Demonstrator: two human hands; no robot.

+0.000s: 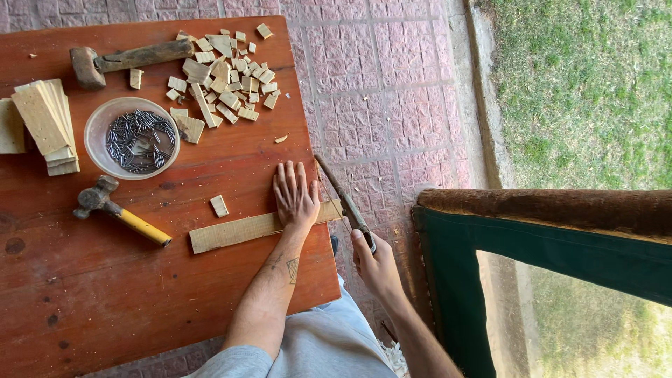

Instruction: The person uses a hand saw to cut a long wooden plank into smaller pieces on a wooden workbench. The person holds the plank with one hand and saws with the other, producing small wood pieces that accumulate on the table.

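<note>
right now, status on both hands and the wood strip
Left hand flat on wood strip, pinning it to table. Right hand grips saw at strip's overhanging end. Nothing blocking the blade.

Lit by soft, even daylight, brightest on the grass (581, 84) at right. Faint, short shadows beside the hammers and under the left hand (295, 196) on the desk (140, 294). Sharp throughout, no glare; slight wide-angle bending near edges.

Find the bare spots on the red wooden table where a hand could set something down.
The red wooden table is bare along its near edge, below the yellow-handled hammer and the long pale wooden strip. Another gap lies between the clear nail bowl and the left hand. The far edge is crowded with small wood offcuts.
</note>
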